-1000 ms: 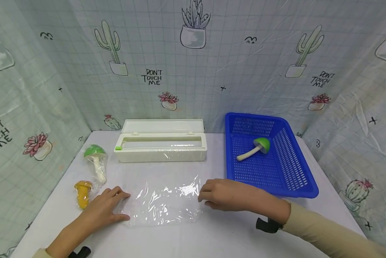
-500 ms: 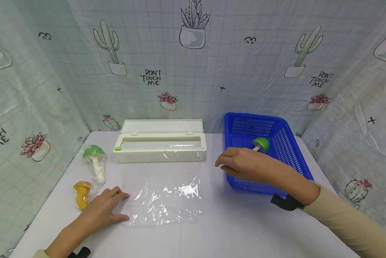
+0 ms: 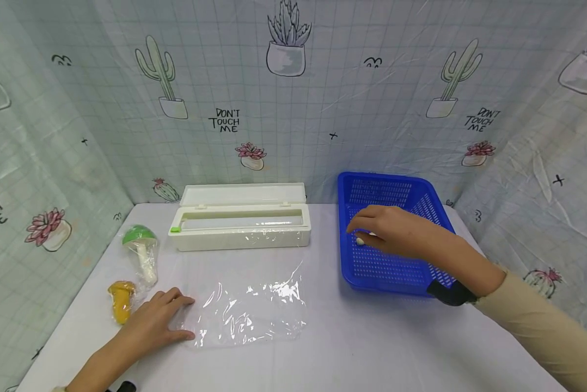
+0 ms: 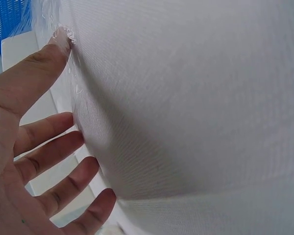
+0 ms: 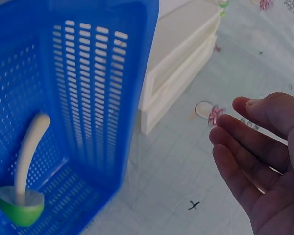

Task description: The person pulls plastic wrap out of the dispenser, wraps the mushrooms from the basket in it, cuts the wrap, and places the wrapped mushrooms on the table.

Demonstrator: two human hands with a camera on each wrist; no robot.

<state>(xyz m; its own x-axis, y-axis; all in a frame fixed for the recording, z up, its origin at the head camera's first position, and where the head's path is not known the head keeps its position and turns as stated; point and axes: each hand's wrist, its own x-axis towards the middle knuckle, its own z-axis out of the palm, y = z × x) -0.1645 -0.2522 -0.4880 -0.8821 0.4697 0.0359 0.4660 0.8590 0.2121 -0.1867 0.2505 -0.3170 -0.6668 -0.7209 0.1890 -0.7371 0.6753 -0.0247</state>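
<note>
A sheet of clear plastic wrap (image 3: 249, 310) lies spread on the white table, in front of the wrap box. My left hand (image 3: 153, 321) rests on its left edge, fingers spread; the left wrist view shows the thumb (image 4: 59, 41) touching the film. Over the blue basket (image 3: 386, 272), my right hand (image 3: 391, 228) hovers with fingers loosely bent and nothing in them. Inside the basket lies a toy mushroom (image 5: 27, 171) with a green cap and pale stem. In the head view the hand covers most of it, leaving only the stem tip in sight.
A white wrap dispenser (image 3: 242, 238) stands at the back with its lid up and a green slider at its left end. To the left lie a wrapped green-capped mushroom (image 3: 144, 253) and a wrapped yellow mushroom (image 3: 122, 301). A patterned cloth surrounds the table.
My right hand has left the right edge of the wrap and moved up and right to above the basket. My left hand stays on the film. The view has shifted slightly.
</note>
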